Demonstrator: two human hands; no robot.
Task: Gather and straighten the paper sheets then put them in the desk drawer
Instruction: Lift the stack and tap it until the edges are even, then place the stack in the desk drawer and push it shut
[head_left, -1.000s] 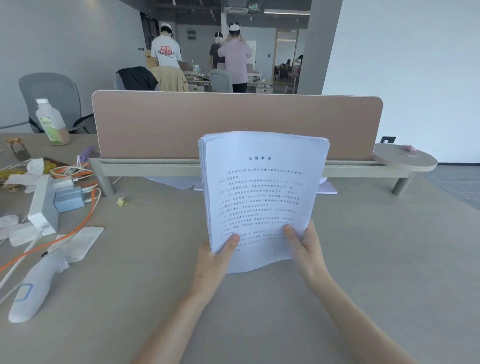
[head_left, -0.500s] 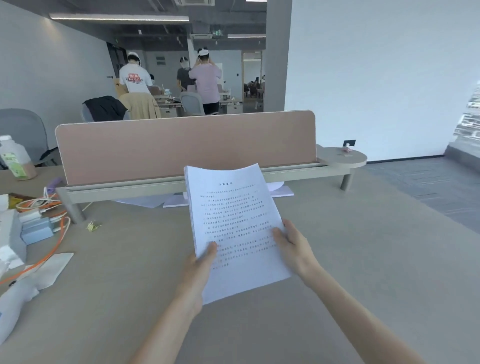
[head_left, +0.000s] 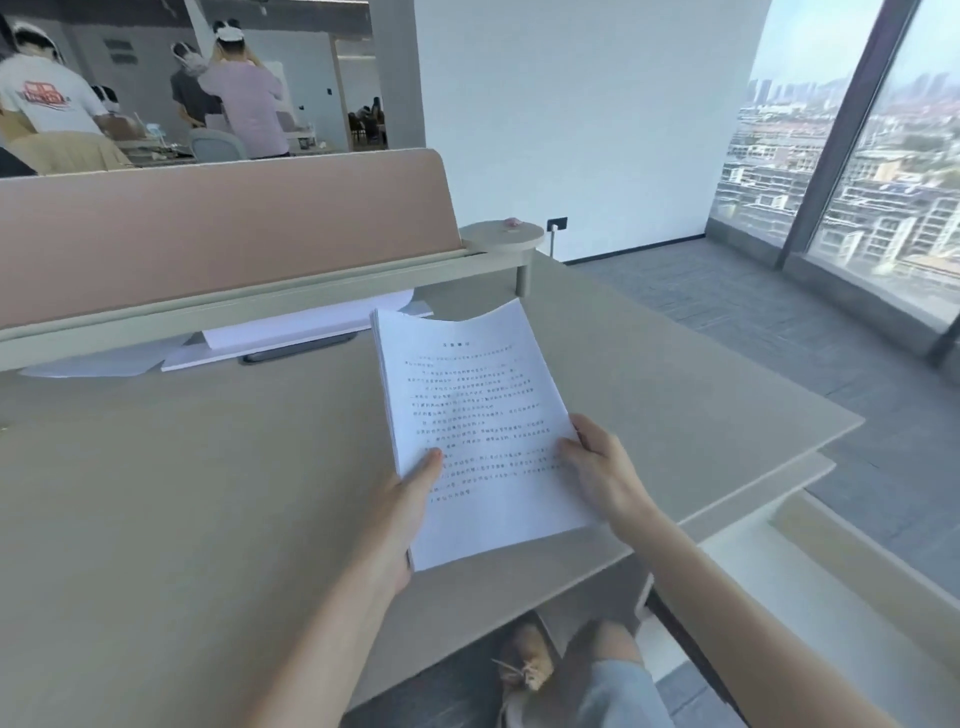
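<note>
A squared-up stack of printed paper sheets (head_left: 480, 415) is held tilted above the right part of the desk (head_left: 182, 493). My left hand (head_left: 405, 514) grips its lower left edge, thumb on top. Gripping the lower right edge is my right hand (head_left: 602, 470), thumb on the page. Below the desk's right end an open white drawer or shelf (head_left: 779, 587) shows, partly hidden by my right forearm.
More loose sheets (head_left: 291, 338) and a dark flat device (head_left: 298, 349) lie under the pink divider panel (head_left: 223, 234). A small round shelf (head_left: 501, 236) ends the divider. Several people stand at the back left. Carpet and a large window lie to the right.
The view has swung to the right and down. The stack has moved right toward the desk's end and lies flatter. Both hands keep the same hold.
</note>
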